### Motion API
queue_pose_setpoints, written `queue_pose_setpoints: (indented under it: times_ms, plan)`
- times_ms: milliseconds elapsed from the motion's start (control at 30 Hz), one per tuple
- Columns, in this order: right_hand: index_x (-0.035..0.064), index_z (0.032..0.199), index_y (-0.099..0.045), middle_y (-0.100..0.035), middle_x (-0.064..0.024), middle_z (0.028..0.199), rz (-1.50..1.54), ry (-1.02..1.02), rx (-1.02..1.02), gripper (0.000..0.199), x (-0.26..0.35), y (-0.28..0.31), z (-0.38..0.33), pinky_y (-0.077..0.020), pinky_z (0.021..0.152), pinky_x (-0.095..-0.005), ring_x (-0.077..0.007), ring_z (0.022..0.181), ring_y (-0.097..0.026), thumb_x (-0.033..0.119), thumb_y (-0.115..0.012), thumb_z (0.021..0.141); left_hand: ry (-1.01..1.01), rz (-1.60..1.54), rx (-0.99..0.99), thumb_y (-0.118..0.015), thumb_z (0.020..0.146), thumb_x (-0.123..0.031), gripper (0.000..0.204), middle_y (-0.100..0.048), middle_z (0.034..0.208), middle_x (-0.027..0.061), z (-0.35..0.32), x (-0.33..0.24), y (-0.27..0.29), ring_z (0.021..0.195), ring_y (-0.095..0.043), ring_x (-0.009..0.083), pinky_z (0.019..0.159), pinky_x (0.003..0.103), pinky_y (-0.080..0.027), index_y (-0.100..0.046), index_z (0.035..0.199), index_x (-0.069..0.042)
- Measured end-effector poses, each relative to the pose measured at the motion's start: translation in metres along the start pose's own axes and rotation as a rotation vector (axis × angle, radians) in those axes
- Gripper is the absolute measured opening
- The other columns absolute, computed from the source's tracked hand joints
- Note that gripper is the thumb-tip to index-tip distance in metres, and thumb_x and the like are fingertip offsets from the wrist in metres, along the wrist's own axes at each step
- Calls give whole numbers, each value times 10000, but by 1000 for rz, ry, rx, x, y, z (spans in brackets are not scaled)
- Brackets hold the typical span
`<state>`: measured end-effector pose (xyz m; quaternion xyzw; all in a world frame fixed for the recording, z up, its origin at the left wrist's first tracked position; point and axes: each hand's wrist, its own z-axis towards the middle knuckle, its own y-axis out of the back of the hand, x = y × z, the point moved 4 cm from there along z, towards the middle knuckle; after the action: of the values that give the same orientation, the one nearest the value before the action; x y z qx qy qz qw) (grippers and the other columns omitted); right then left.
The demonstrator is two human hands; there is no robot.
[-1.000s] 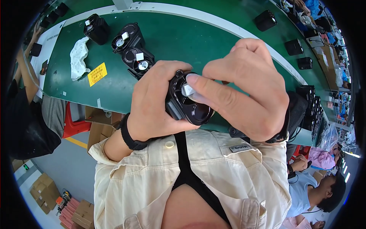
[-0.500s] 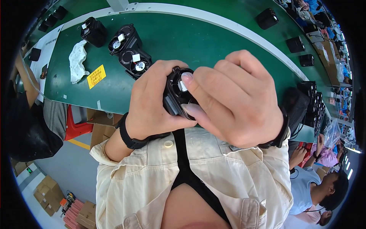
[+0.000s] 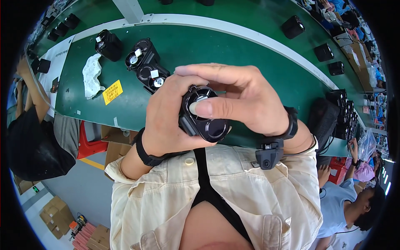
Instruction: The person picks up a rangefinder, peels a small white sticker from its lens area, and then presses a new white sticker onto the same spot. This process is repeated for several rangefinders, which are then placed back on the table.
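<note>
The right hand (image 3: 246,98) presses its thumb tip down into the round opening of a black double-lens housing (image 3: 204,114), fingers curled over the top edge, so it grips the part from above. The left hand (image 3: 166,121) wraps around the housing's left side and underside, fingers closed on it, holding it up in front of the chest, above the near edge of the green workbench (image 3: 233,54). The upper opening has a pale piece under the thumb; the lower one looks dark and glossy. On the bench behind lies a similar black housing (image 3: 146,66), each of its two round cups holding a small white tab. Left of it sit a crumpled white cloth (image 3: 91,75) and a yellow label (image 3: 112,91).
</note>
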<state>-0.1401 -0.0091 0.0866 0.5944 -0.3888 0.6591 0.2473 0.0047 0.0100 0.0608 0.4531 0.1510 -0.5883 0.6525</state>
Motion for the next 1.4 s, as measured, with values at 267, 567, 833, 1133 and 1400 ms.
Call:
queue_pose_setpoints:
  times_ms: [267, 567, 833, 1133, 1400]
  plan:
    - [-8, 1310, -534, -582, -118, 1250, -254, 68, 99, 499, 6, 8, 5, -448, 975, -316, -200, 1141, -560, -1, -670, 829, -11, -12, 47, -888, 493, -267, 768, -606, 1051, 95, 1, 6, -3, 926, -610, 292, 778, 366, -499, -532, 1142, -64]
    - [-28, 1348, -481, -584, -138, 1247, 207, -24, 99, 472, -12, 2, 6, -448, 972, -305, -181, 1127, -568, 33, -592, 893, 10, -25, 30, -876, 497, -239, 737, -605, 1033, 81, 5, 2, -1, 900, -618, 276, 757, 340, -502, -536, 1132, -82]
    - [-24, 1350, -478, -584, -125, 1248, 115, 16, 81, 474, -9, 7, 9, -435, 990, -308, -166, 1133, -561, 39, -595, 895, -5, 9, 9, -871, 508, -221, 700, -611, 1009, 76, 12, 2, -1, 877, -617, 262, 749, 330, -500, -545, 1111, -77]
    - [-20, 1374, -444, -537, -150, 1312, 117, 105, 73, 514, -8, 7, 11, -420, 1010, -320, -171, 1181, -529, 84, -610, 899, -63, -3, -11, -878, 513, -218, 709, -617, 986, 81, 19, 2, -4, 852, -623, 256, 732, 335, -505, -535, 1110, -54]
    - [-17, 1369, -449, -550, -131, 1304, 22, 251, -65, 505, -1, 50, 20, -435, 990, -318, -185, 1138, -561, 116, -601, 907, -125, 245, -66, -903, 545, -270, 899, -541, 1163, 175, 37, -8, -11, 1084, -538, 332, 897, 402, -450, -451, 1273, 4]
